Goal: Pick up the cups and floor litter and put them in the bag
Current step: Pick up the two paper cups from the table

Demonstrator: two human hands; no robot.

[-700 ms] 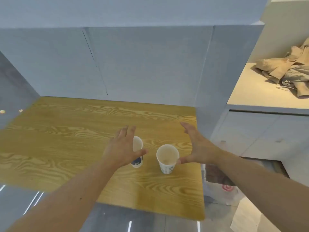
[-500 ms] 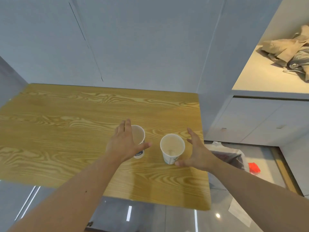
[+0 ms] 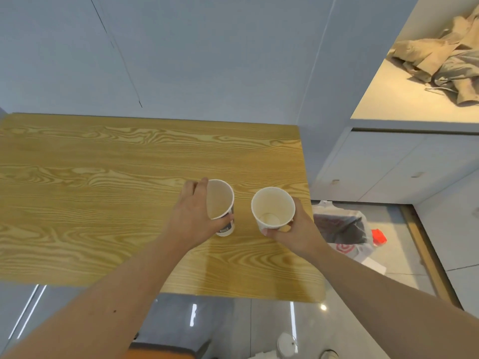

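Note:
Two white paper cups stand upright near the right end of the wooden table (image 3: 90, 193). My left hand (image 3: 193, 218) is wrapped around the left cup (image 3: 220, 200), which has a dark band on its side. My right hand (image 3: 295, 230) grips the right cup (image 3: 272, 206) from the right and below; the cup is empty inside. An open white plastic bag (image 3: 344, 230) with a red mark sits on the floor just past the table's right edge. A red piece of litter (image 3: 379, 237) lies on the floor right of the bag, and a white scrap (image 3: 373, 265) in front of it.
A grey wall runs behind the table. White cabinets (image 3: 401, 167) stand at the right, with crumpled tan and grey cloth (image 3: 440, 60) on the counter above. A white round thing (image 3: 286, 344) lies on the glossy floor below the table's near edge.
Both hands have closed in from open and apart: the left hand is now around the left cup, the right hand around the right cup. The view has tilted down.

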